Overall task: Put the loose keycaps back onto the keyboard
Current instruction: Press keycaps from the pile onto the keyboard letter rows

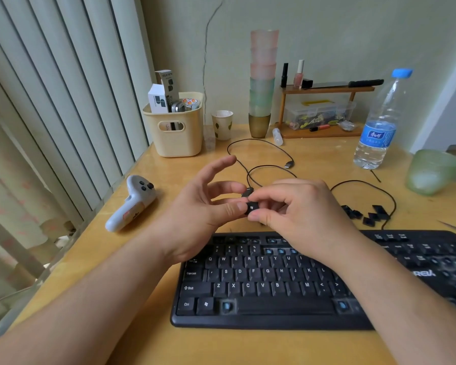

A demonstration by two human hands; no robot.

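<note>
Head view | both hands, left hand (pixel 211 206) and right hand (pixel 298 206), pinched one keycap (pixel 250 207) above keyboard (pixel 261 318) | several sockets bare | loose keycaps (pixel 366 213) piled toward table's right edge | judged partway.

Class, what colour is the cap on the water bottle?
Blue. The bottle cap tops the clear water bottle, seen in the head view.

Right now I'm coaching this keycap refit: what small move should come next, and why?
Probably lower the Windows-logo keycap, pinched by the right hand beside the left hand, toward the keyboard. A bare blue stem shows right of the spacebar; the left Windows key is already on.
</note>
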